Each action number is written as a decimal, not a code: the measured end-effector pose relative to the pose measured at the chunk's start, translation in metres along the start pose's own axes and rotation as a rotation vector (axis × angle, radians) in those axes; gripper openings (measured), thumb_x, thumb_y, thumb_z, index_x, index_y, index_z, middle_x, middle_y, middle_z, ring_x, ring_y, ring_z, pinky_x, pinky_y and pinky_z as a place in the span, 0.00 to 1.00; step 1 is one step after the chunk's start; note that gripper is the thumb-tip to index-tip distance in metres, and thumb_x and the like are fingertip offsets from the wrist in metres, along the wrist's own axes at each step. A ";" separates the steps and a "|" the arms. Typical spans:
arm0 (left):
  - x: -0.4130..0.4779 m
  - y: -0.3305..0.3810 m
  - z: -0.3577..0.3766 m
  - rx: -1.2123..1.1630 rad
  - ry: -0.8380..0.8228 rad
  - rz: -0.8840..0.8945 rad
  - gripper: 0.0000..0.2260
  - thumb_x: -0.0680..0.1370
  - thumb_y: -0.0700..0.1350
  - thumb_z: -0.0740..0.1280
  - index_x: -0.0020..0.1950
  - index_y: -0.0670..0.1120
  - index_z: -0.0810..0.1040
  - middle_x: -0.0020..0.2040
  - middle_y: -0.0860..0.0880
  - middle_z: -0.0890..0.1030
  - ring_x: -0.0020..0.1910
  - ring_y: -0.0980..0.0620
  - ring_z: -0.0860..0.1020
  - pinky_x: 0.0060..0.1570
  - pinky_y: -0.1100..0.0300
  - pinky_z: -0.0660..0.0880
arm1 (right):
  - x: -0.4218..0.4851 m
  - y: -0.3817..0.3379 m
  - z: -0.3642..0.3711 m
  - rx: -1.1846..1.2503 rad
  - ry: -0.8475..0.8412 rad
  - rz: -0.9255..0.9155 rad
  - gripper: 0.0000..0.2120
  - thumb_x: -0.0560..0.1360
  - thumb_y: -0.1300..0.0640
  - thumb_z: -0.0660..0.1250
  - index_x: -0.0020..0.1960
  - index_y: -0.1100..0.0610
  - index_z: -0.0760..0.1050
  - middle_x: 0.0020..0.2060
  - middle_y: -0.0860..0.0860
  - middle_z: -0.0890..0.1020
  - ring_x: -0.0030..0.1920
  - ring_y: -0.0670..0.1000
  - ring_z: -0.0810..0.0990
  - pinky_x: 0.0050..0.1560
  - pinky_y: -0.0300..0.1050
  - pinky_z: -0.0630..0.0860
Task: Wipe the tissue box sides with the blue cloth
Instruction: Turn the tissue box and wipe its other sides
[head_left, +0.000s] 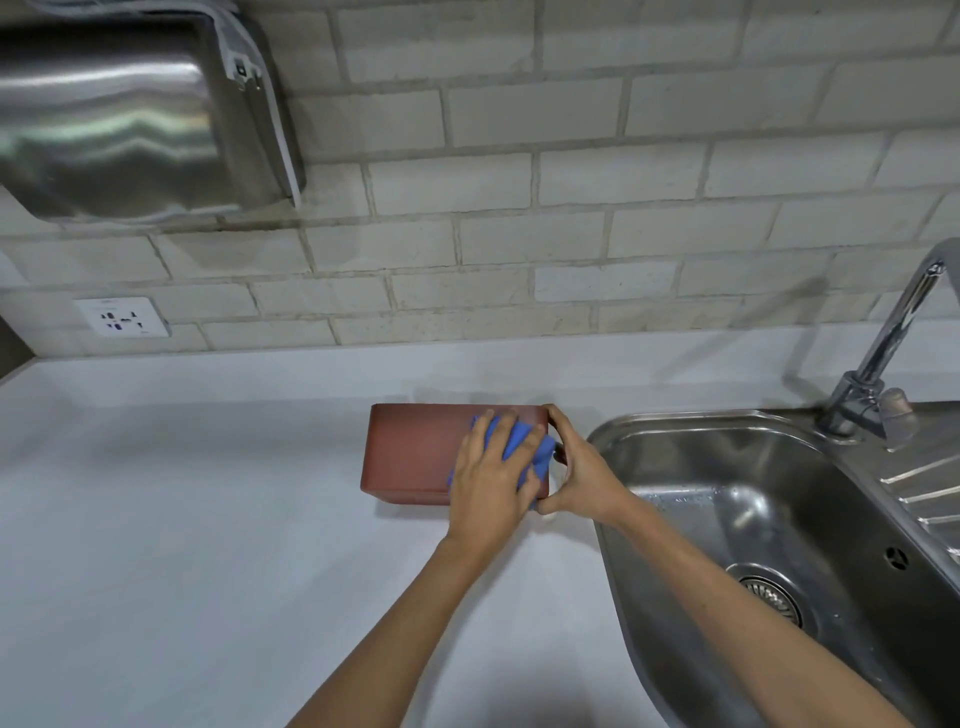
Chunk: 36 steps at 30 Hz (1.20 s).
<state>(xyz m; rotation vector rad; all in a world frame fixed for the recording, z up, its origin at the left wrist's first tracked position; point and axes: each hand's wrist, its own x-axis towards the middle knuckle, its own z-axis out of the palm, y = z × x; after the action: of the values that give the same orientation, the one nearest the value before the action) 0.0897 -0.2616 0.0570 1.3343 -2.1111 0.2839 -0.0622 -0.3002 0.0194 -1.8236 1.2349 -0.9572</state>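
A reddish-brown tissue box (410, 449) lies on the white counter, just left of the sink. My left hand (491, 480) presses a crumpled blue cloth (524, 449) flat against the box's upward-facing surface near its right end. The cloth bulges out between and beside the fingers. My right hand (576, 470) grips the box's right end, thumb at the near corner and fingers curled over the far corner. The hands hide the right end of the box.
A steel sink (727, 457) with a drain lies right of the box, with a tap (878, 374) at its back. The white counter (182, 493) stretches left. A wall socket (123, 317) and a steel wall unit (124, 114) are on the brick wall.
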 end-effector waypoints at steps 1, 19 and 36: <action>0.010 0.005 0.000 -0.016 -0.016 -0.064 0.18 0.65 0.39 0.75 0.55 0.42 0.83 0.58 0.37 0.82 0.57 0.34 0.79 0.54 0.42 0.78 | 0.000 0.001 0.000 -0.011 0.007 -0.018 0.46 0.56 0.63 0.77 0.70 0.55 0.60 0.58 0.46 0.76 0.55 0.45 0.77 0.60 0.34 0.72; -0.035 -0.111 -0.031 -0.643 0.082 -1.160 0.15 0.81 0.48 0.56 0.62 0.43 0.75 0.57 0.37 0.80 0.57 0.38 0.77 0.55 0.52 0.72 | -0.032 -0.006 0.025 -0.172 0.096 -0.064 0.51 0.59 0.58 0.78 0.68 0.33 0.49 0.69 0.45 0.65 0.61 0.46 0.73 0.56 0.44 0.76; -0.045 -0.073 -0.019 -0.986 0.176 -1.373 0.14 0.79 0.44 0.58 0.34 0.47 0.65 0.31 0.47 0.69 0.31 0.47 0.70 0.29 0.59 0.66 | -0.088 -0.004 0.079 -0.137 0.171 -0.005 0.30 0.77 0.57 0.63 0.74 0.49 0.52 0.78 0.51 0.48 0.73 0.55 0.65 0.69 0.53 0.69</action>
<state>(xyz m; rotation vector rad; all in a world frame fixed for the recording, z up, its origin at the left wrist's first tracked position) 0.1744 -0.2533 0.0349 1.5974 -0.5769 -1.0061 -0.0143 -0.2034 -0.0293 -1.8811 1.4322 -1.0728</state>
